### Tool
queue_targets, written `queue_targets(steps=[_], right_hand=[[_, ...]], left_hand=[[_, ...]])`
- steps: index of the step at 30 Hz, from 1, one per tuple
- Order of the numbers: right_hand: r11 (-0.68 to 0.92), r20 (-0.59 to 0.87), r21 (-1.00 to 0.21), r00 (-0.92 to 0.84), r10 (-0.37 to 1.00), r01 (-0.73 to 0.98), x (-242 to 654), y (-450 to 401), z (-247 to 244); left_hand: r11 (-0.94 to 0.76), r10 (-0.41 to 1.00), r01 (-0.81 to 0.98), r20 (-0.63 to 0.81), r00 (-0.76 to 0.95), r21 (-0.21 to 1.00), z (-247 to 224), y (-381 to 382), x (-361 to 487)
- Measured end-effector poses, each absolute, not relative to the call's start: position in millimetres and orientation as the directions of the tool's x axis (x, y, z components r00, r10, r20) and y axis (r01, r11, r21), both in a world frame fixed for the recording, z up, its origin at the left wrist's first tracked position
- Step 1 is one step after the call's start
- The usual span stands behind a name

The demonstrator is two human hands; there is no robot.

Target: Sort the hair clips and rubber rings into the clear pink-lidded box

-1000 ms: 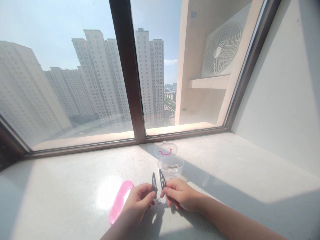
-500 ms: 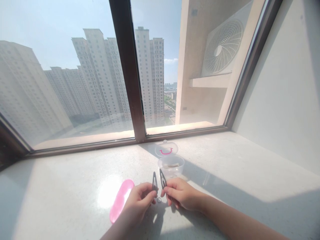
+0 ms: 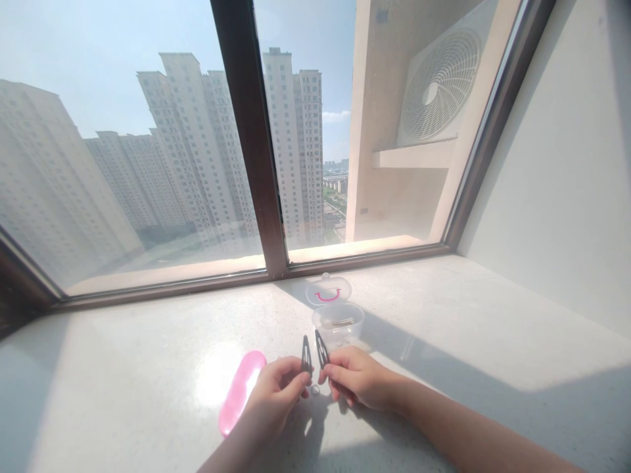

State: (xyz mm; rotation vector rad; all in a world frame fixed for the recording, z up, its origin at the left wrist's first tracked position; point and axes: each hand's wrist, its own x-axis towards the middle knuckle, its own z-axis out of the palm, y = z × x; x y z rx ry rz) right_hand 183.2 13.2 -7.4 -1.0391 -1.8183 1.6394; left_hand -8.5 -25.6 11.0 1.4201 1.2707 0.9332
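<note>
Fingers, left hand (image 3: pixel 279 389): pinched, thumb against forefinger, grasping the lower end of one dark hair clip (image 3: pixel 305 348), which I hold upright.

Fingers, right hand (image 3: pixel 362 378): likewise pinched, grasping a second dark hair clip (image 3: pixel 320 345) by its lower end, its tip tilted toward the first. The two clips are near each other, with a gap between them. Whether either is snapped flat, I cannot tell.

Ring, one, small (image 3: pixel 315 390): loose on the sill (image 3: pixel 148 368), between my hands, touched by neither as far as I see.

Clear box, one (image 3: pixel 340 336): just beyond the clips, uncovered. Contents: slim pale pieces (image 3: pixel 342 322), type too small to make out.

Lid, one (image 3: pixel 328 287), clear, with pink handle (image 3: pixel 328 298): tipped back behind the box; the join is unclear.

Pink case, long, one (image 3: pixel 241 394): left of my left hand, partly hidden by my forearm.

State of work, by my judgement partway. Done: box uncovered; both clips in hand, outside the box, side by side. Not done: neither clip set down; neither let go; lid not on the box; slim pieces not taken out; ring not picked up.
</note>
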Motion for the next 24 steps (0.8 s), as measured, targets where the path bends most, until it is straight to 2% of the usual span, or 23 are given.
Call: queue_targets(steps=[24], right_hand=[[-0.002,-0.128,-0.979,-0.61,0.782,0.203,184.7,14.5,-11.1]], left_hand=[[0.036,0.984,0.309,-0.087,0.153,0.95,12.4,-24.6,-8.5]])
